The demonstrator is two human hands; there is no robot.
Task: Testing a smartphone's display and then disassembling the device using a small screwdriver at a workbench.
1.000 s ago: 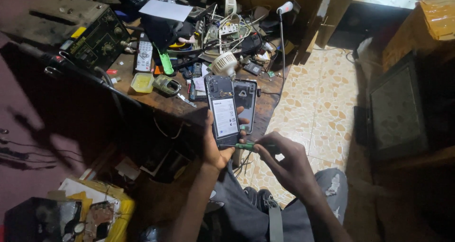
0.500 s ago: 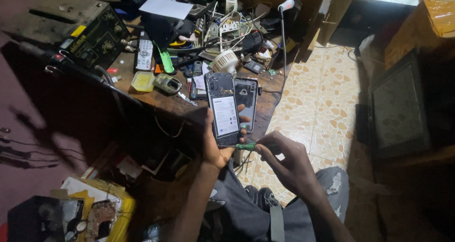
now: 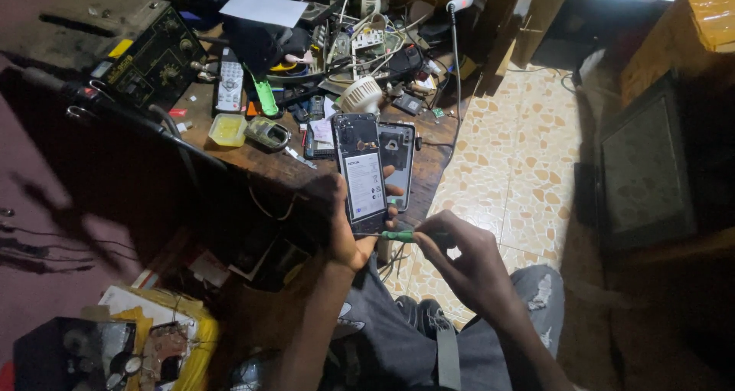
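My left hand (image 3: pixel 348 230) holds an opened smartphone (image 3: pixel 360 173) upright, its back off and its battery with a white label showing. My right hand (image 3: pixel 463 249) grips a green-handled screwdriver (image 3: pixel 398 236), whose tip points at the phone's lower edge. Behind the phone, on the wooden workbench (image 3: pixel 264 165), lies the phone's grey back cover (image 3: pixel 400 161) with its inside facing up.
The workbench carries a black bench instrument (image 3: pixel 134 50), a white remote (image 3: pixel 230 85), a small yellow box (image 3: pixel 227 129), cables, circuit boards and a gooseneck lamp (image 3: pixel 458 8). Tiled floor (image 3: pixel 528 161) lies right, with a dark flat screen (image 3: pixel 647 169) leaning there. Cluttered boxes (image 3: pixel 153 337) sit lower left.
The phone and both hands stay almost in place. The view has shifted slightly, and the screwdriver remains at the phone's lower edge.
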